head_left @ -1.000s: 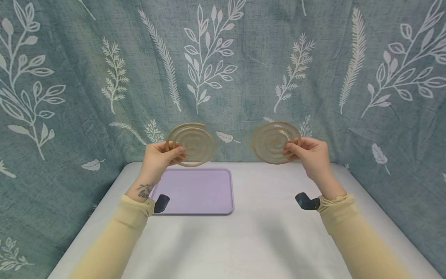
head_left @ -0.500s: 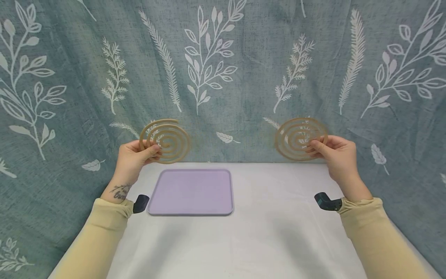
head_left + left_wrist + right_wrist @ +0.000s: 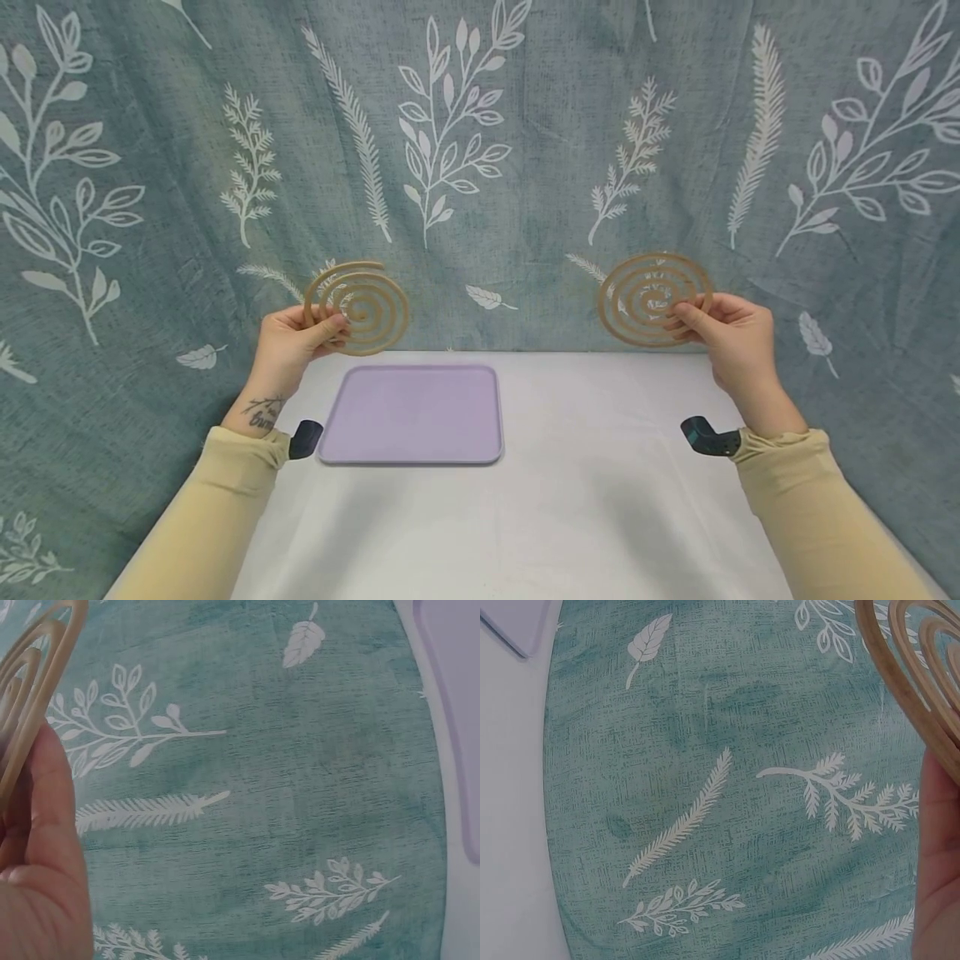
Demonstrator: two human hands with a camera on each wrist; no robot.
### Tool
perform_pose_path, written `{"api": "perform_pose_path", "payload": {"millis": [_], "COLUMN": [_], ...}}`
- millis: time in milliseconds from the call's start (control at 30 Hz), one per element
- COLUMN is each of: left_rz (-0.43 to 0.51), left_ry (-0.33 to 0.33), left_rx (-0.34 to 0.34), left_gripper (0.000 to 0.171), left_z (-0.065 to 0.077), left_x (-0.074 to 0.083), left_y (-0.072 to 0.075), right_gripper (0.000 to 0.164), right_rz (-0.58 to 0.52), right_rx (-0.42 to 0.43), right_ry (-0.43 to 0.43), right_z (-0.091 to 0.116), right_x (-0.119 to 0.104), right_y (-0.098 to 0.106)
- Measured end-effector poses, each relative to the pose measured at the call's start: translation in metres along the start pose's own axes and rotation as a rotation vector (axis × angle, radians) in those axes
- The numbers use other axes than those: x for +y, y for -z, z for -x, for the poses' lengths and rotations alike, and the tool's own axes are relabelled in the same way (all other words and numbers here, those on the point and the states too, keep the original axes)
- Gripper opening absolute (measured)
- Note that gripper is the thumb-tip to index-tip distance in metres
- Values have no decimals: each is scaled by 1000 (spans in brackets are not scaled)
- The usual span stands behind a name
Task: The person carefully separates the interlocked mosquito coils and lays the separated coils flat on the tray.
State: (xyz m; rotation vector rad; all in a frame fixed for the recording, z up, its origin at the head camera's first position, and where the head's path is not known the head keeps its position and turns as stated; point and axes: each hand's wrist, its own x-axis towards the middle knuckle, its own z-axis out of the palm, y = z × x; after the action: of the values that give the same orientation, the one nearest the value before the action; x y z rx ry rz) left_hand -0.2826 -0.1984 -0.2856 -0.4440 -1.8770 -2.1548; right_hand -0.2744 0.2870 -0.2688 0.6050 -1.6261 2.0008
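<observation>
Two tan, flat spiral mosquito coils are held up above the far part of the table in the head view. My left hand (image 3: 288, 350) pinches the left mosquito coil (image 3: 362, 313) by its outer left side, thumb in front and fingers behind. Opposite it, my right hand (image 3: 735, 346) pinches the right mosquito coil (image 3: 654, 303) by its right side. Both coils face me, well apart from each other. Each wrist view shows only part of a coil: the left one's rim (image 3: 46, 694) and the right one's rim (image 3: 900, 694). The fingertips behind the coils are partly hidden.
A shallow lilac tray (image 3: 411, 414) lies on the white table (image 3: 525, 525), left of the middle and below the left coil. Behind the table hangs a blue-green curtain (image 3: 525, 208) with white leaf prints. A dark wrist device (image 3: 708, 437) sits at each cuff.
Both hands have moved outward, carrying the coils farther apart; the left went left, the right went right. Over the last half second they have barely shifted. Both grips stay the same.
</observation>
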Motion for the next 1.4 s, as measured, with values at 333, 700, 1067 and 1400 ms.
{"api": "perform_pose_path", "payload": {"millis": [333, 700, 1067, 1400], "left_rz": [-192, -485, -554, -873], "left_ry": [206, 451, 534, 526], "left_rx": [48, 111, 128, 124], "left_gripper": [11, 28, 28, 30], "left_z": [-12, -7, 0, 4], "left_x": [-55, -131, -173, -176], "left_y": [7, 18, 27, 34], "right_gripper": [21, 9, 14, 9], "right_rz": [34, 45, 32, 37], "right_rx": [15, 41, 39, 64], "right_ry": [10, 16, 18, 14], "right_z": [1, 3, 5, 7], "right_x": [2, 3, 3, 4], "right_y": [1, 3, 4, 7]}}
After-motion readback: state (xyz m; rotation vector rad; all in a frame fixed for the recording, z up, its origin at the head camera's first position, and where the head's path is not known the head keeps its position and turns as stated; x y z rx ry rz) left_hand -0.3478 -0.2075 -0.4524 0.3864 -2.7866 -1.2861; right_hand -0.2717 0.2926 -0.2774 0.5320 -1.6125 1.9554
